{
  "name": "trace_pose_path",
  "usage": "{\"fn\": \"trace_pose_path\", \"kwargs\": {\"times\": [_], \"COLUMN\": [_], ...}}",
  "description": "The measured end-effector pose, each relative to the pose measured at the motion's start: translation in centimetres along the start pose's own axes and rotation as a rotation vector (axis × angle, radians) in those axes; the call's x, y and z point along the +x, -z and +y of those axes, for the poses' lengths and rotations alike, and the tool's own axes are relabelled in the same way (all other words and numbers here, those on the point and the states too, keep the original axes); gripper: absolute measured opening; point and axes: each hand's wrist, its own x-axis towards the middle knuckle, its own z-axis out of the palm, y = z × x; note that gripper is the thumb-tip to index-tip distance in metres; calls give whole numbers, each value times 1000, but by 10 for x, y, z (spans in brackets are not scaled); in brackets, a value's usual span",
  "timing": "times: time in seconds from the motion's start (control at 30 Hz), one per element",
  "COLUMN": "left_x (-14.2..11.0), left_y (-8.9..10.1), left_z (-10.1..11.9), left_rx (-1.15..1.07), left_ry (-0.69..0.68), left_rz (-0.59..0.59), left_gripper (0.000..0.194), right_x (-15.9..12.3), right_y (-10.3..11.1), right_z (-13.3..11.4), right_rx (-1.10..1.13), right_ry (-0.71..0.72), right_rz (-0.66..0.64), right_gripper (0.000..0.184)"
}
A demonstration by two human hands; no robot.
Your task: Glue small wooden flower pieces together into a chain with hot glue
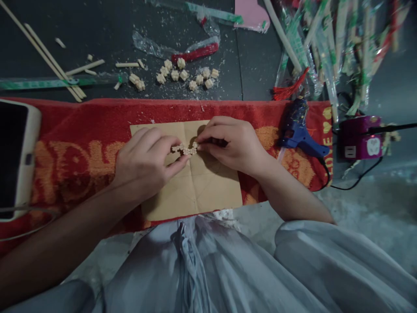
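Between my two hands is a small chain of pale flower-shaped stick clusters [185,149], held just above a creased tan paper sheet [169,191]. My left hand [146,158] pinches its left part between thumb and fingers. With thumb and fingertips closed, my right hand [228,141] grips the cluster at the chain's right end. More loose clusters [175,75] of the same kind lie on the dark table beyond the towel. A blue hot glue gun [299,130] rests on the towel, right of my right hand.
A red and orange towel [71,126] lies under the paper. At left is a phone [32,143]; thin wooden sticks [52,56] lie behind it. Plastic-wrapped sticks [325,48] crowd the back right. A purple power adapter [360,137] with black cables sits at right.
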Motion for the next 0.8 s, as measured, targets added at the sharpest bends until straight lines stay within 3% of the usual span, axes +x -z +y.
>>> {"fn": "trace_pose_path", "kwargs": {"times": [0.4, 0.6, 0.8], "left_x": [0, 0, 2], "left_y": [-2, 0, 2], "left_z": [0, 0, -1], "left_rx": [-27, -68, -72], "left_ry": [-15, 68, 73], "left_rz": [38, -32, -56], "left_gripper": [7, 3, 9], "right_x": [1, 2, 1], "right_y": [1, 1, 1], "right_z": [-3, -4, -2], "right_rx": [-11, -22, 2], "right_ry": [-51, -90, -28], "right_rz": [-29, -59, -17], "right_gripper": [19, 18, 18]}}
